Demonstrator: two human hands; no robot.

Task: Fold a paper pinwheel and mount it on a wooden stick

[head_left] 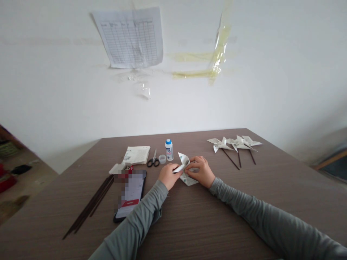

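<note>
Both hands meet over a paper pinwheel (183, 159) made of printed paper, at the middle of the table. My left hand (170, 176) pinches its left side, with one curled blade standing up beside the fingers. From the right, my right hand (201, 171) has its fingertips closed on the paper near the centre. A flat printed corner of the sheet shows below the fingers. The exact spot under the fingertips is hidden. Just behind the hands stand a white glue bottle (169, 151) with a blue cap and a small clear round container (162, 159).
Scissors (153, 160) and a stack of paper squares (136, 155) lie back left. A phone (131, 195) and several dark sticks (90, 204) are at left. Finished-looking pinwheels (235, 143) on sticks lie back right. The table (211, 225) meets a white wall (189, 112).
</note>
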